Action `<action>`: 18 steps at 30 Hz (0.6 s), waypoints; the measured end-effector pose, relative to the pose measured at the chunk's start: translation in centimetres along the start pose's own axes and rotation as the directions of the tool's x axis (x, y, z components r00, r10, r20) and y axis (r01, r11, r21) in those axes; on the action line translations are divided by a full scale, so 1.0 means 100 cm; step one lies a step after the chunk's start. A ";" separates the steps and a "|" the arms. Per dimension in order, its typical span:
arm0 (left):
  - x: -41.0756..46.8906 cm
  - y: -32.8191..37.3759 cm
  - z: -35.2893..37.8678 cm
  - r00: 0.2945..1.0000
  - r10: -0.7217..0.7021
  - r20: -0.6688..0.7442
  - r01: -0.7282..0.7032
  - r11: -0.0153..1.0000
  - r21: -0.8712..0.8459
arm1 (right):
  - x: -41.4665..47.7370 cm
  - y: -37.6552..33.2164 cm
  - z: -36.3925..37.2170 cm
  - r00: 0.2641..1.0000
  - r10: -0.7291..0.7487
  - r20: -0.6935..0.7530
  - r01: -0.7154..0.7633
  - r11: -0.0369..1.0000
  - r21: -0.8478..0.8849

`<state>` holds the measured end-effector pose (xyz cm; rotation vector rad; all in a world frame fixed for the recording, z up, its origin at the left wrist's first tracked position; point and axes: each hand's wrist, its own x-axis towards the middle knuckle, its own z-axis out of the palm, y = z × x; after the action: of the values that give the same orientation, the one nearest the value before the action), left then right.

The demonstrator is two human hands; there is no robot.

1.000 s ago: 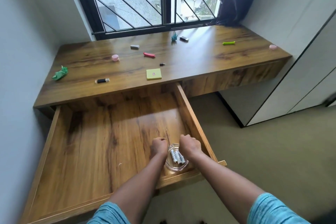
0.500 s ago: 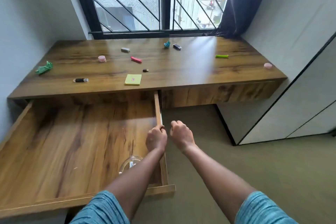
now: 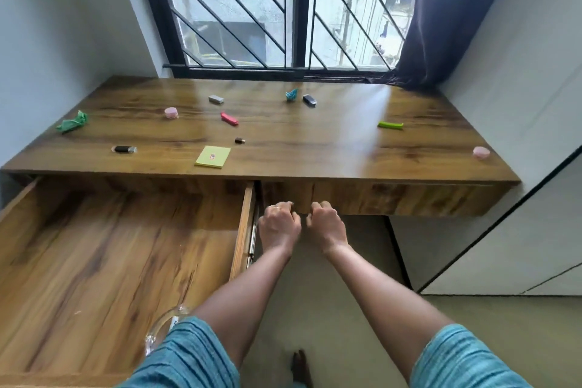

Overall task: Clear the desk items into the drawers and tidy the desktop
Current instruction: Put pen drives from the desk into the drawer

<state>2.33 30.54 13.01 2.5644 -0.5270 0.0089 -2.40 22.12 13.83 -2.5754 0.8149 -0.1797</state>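
The wooden desk [image 3: 315,148] holds scattered small items: a yellow sticky-note pad [image 3: 212,157], a black USB stick [image 3: 124,149], crumpled green paper [image 3: 73,123], a red clip [image 3: 229,119], a green clip [image 3: 390,125] and two pink round pieces [image 3: 171,112] [image 3: 481,152]. The left drawer [image 3: 110,261] stands pulled out; a glass bowl [image 3: 163,327] lies in its near right corner, partly hidden by my sleeve. My left hand [image 3: 278,224] and right hand [image 3: 326,225] are curled side by side at the lower edge of the closed right drawer front [image 3: 393,198], holding no item.
Also on the desk are a grey eraser [image 3: 216,99], a teal paper scrap [image 3: 292,94], a dark USB stick [image 3: 309,100] and a tiny dark cap [image 3: 240,140]. A white wardrobe [image 3: 504,230] stands to the right, a barred window and dark curtain [image 3: 441,25] behind.
Both hands let go of the glass bowl in the left drawer and moved up and right to the closed right drawer front. My view shifted right too.
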 end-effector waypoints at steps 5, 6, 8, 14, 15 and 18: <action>0.076 0.026 0.005 0.997 -0.047 -0.062 0.045 0.999 -0.022 | 0.077 0.003 -0.018 0.999 -0.044 -0.027 0.042 0.998 -0.039; 0.091 0.030 0.006 0.996 -0.054 -0.066 0.053 0.998 -0.021 | 0.091 0.002 -0.020 0.998 -0.049 -0.031 0.048 0.998 -0.039; 0.123 0.037 0.011 0.995 -0.079 -0.067 0.077 0.996 -0.035 | 0.124 0.001 -0.024 0.997 -0.067 -0.039 0.066 0.997 -0.037; 0.204 0.046 0.022 0.987 -0.144 -0.076 0.139 0.988 -0.060 | 0.215 -0.003 -0.028 0.996 -0.091 -0.017 0.090 0.995 -0.037; 0.216 0.048 0.024 0.984 -0.164 -0.073 0.159 0.985 -0.060 | 0.230 -0.001 -0.028 0.996 -0.088 -0.020 0.088 0.996 -0.035; 0.242 0.053 0.029 0.978 -0.201 -0.060 0.198 0.979 -0.053 | 0.271 0.004 -0.029 0.997 -0.067 -0.023 0.066 0.997 -0.035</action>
<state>22.48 16.07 15.71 2.5496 -0.2405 0.0093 18.88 5.24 16.06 -2.6393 0.7473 -0.2195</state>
